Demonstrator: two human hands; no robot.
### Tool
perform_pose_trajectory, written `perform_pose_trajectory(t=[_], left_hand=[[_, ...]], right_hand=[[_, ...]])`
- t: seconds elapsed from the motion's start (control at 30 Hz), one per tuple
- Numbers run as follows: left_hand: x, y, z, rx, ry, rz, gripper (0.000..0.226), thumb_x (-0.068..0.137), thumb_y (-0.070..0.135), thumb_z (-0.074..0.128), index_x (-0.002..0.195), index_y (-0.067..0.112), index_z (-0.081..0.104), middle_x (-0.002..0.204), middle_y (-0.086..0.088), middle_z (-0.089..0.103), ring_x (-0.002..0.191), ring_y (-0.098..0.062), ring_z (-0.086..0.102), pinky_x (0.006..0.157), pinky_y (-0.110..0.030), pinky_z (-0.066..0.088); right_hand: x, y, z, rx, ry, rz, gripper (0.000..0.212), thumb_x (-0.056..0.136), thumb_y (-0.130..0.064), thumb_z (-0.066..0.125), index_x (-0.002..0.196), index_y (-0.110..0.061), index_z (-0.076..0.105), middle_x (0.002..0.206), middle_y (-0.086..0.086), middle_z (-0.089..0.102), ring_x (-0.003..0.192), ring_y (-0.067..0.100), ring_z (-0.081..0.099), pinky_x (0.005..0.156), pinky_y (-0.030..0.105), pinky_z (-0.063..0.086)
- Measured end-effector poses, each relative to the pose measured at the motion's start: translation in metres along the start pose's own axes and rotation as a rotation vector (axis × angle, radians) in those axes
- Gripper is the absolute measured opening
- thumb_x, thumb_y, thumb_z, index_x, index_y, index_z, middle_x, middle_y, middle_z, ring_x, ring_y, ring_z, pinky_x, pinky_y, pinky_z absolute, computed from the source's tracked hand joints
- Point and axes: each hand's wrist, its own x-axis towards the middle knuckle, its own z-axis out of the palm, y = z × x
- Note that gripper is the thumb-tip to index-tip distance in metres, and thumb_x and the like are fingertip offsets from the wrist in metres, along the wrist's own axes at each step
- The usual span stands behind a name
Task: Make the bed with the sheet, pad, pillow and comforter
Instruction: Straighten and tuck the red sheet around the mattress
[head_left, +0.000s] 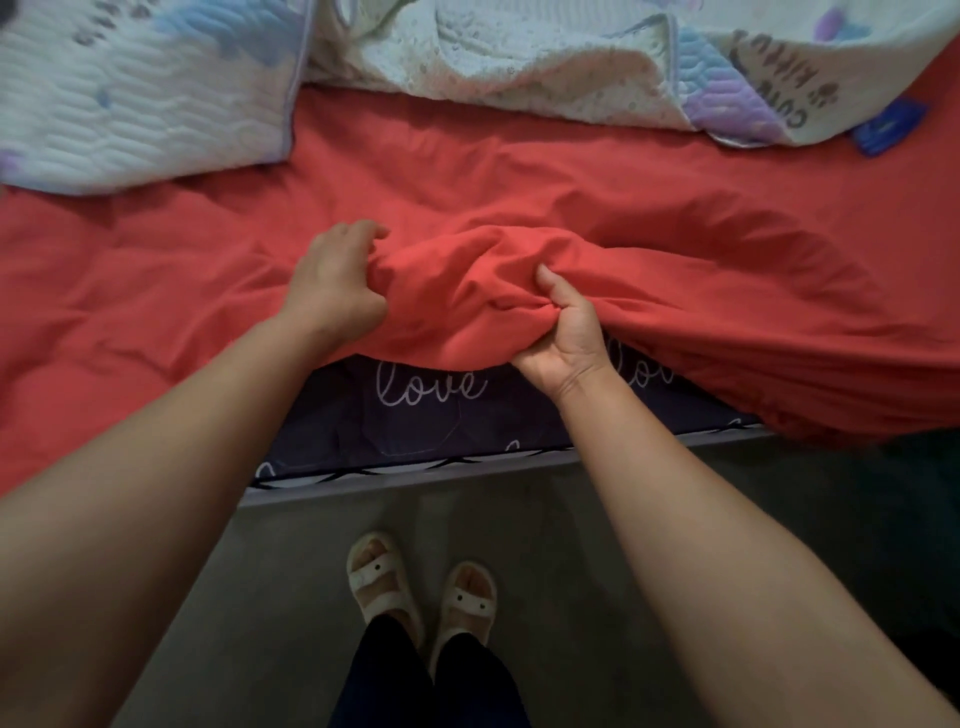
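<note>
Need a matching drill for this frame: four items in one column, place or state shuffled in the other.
1 sheet
2 mattress
3 pillow
4 sandals

A on the floor
B bunched, gripped by left hand and right hand
C far left, on the sheet
D bare along the near edge

Pairs: 1-B, 2-D, 3-C, 4-A

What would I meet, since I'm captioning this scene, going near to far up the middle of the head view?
Pale sandals → grey floor → grey bed rail → dark mattress printed "love" → bunched red sheet, gripped by the left hand and right hand → pale quilted bedding.
</note>
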Motion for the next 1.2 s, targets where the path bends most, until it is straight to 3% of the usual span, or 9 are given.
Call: perform_pose_trajectory(t=[0.17, 0.3, 0.4, 0.47, 0.57, 0.67, 0.87, 1.07, 1.2], left_hand=[[-0.062, 0.020, 0.010, -0.211, 0.406, -0.025, 0.028, 0.059, -0.002, 0.050, 0.085, 0.008, 0.058, 0.085, -0.010, 0.058, 0.083, -0.028, 0.052, 0.078, -0.034, 0.037], [-0.090, 0.023, 0.054, -0.543, 0.165, -0.430, 0.020, 0.069, 0.001, 0.054, 0.068, 0.020, 0.059, 0.076, -0.001, 0.064, 0.078, -0.024, 0.062, 0.077, -0.034, 0.049], [-0.080, 0.028, 0.081, -1.122, 0.018, -0.886, 0.007, 0.085, 0.012, 0.056, 0.079, 0.016, 0.057, 0.082, -0.009, 0.061, 0.069, -0.023, 0.058, 0.067, -0.033, 0.050], [-0.066, 0.035, 0.083, -1.538, 0.046, -1.041, 0.014, 0.094, 0.024, 0.048, 0.091, 0.014, 0.057, 0.084, -0.010, 0.060, 0.072, -0.020, 0.057, 0.067, -0.032, 0.049], [-0.040, 0.038, 0.082, -1.975, 0.163, -0.942, 0.036, 0.097, 0.030, 0.039, 0.122, 0.014, 0.058, 0.113, -0.012, 0.063, 0.103, -0.028, 0.060, 0.092, -0.043, 0.050], [-0.021, 0.027, 0.075, -2.205, 0.231, -0.865, 0.048, 0.097, 0.039, 0.035, 0.134, 0.014, 0.051, 0.137, -0.013, 0.052, 0.126, -0.031, 0.049, 0.109, -0.053, 0.033], [-0.027, 0.000, 0.055, -2.263, 0.411, -0.901, 0.045, 0.100, 0.032, 0.035, 0.138, 0.012, 0.047, 0.144, -0.014, 0.045, 0.132, -0.032, 0.042, 0.109, -0.052, 0.031], [-0.050, -0.020, 0.014, -2.317, 0.501, -0.819, 0.048, 0.096, 0.038, 0.035, 0.135, 0.014, 0.050, 0.139, -0.015, 0.050, 0.125, -0.036, 0.048, 0.101, -0.057, 0.038], [-0.064, -0.020, -0.008, -2.327, 0.529, -0.772, 0.054, 0.088, 0.038, 0.033, 0.135, 0.016, 0.051, 0.136, -0.016, 0.052, 0.123, -0.040, 0.048, 0.099, -0.068, 0.032]], right_hand=[[-0.003, 0.001, 0.008, 0.021, 0.106, -0.032, 0.030, 0.097, -0.026, 0.045, 0.101, -0.001, 0.063, 0.085, 0.016, 0.071, 0.072, 0.028, 0.070, 0.084, 0.041, 0.053], [-0.005, -0.002, 0.018, 0.032, 0.144, -0.065, 0.028, 0.096, -0.022, 0.045, 0.101, -0.001, 0.062, 0.090, 0.016, 0.069, 0.078, 0.029, 0.068, 0.086, 0.044, 0.050], [-0.002, -0.003, 0.018, 0.014, 0.130, -0.065, 0.028, 0.096, -0.023, 0.046, 0.101, 0.000, 0.062, 0.091, 0.016, 0.069, 0.082, 0.030, 0.066, 0.087, 0.045, 0.049], [-0.002, -0.003, 0.015, -0.010, 0.117, -0.055, 0.029, 0.096, -0.024, 0.045, 0.100, -0.001, 0.062, 0.089, 0.017, 0.070, 0.078, 0.030, 0.068, 0.088, 0.045, 0.049], [0.002, -0.005, 0.010, -0.030, 0.096, -0.036, 0.030, 0.096, -0.025, 0.045, 0.101, -0.001, 0.062, 0.091, 0.017, 0.069, 0.075, 0.029, 0.069, 0.088, 0.046, 0.050], [0.005, -0.006, 0.008, -0.051, 0.082, -0.026, 0.031, 0.096, -0.026, 0.046, 0.100, -0.001, 0.063, 0.091, 0.018, 0.069, 0.079, 0.030, 0.068, 0.091, 0.046, 0.049], [0.002, -0.018, 0.011, -0.048, 0.087, -0.038, 0.031, 0.095, -0.028, 0.048, 0.095, -0.001, 0.063, 0.077, 0.017, 0.071, 0.064, 0.029, 0.070, 0.065, 0.046, 0.057], [-0.002, -0.023, 0.022, -0.019, 0.168, -0.051, 0.026, 0.094, -0.026, 0.052, 0.096, -0.001, 0.061, 0.076, 0.016, 0.071, 0.065, 0.029, 0.070, 0.066, 0.048, 0.056], [-0.003, -0.021, 0.025, -0.032, 0.220, -0.062, 0.021, 0.092, -0.027, 0.056, 0.096, -0.007, 0.062, 0.084, 0.012, 0.069, 0.081, 0.028, 0.066, 0.078, 0.045, 0.055]])
